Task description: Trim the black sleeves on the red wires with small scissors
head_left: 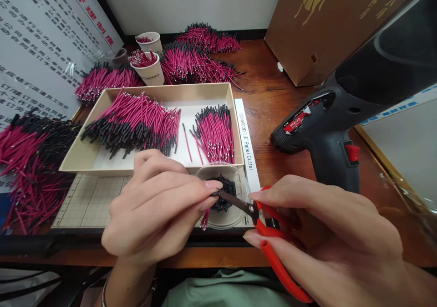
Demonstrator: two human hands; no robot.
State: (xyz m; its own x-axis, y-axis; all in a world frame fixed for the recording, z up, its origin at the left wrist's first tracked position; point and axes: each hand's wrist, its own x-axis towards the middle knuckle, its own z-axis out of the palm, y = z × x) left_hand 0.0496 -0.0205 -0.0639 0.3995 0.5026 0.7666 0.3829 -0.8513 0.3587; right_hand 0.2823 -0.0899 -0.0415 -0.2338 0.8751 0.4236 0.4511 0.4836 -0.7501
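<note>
Between the thumb and fingers of my left hand (pixel 157 207) is a pinched short magenta wire (pixel 205 219); its lower end pokes out below the thumb. My right hand (pixel 337 229) is closed on red-handled scissors (pixel 268 228), their dark blades pointing left and reaching my left fingertips at the wire. How far the blades are apart is hard to make out. Beneath them stands a round clear dish (pixel 244 213) containing small black scraps (pixel 229 186). Behind my left hand, a cream tray (pixel 102 166) holds a large pile (pixel 143 115) and a smaller pile (pixel 216 131) of black-ended magenta wires.
A black heat gun (pixel 327 147) stands at the right, before a brown box (pixel 297 38). More wire bundles (pixel 191 63) and paper cups (pixel 150 72) are at the back. Loose wires (pixel 30 170) lie at left. A paper cutter (pixel 85 202) lies under the tray.
</note>
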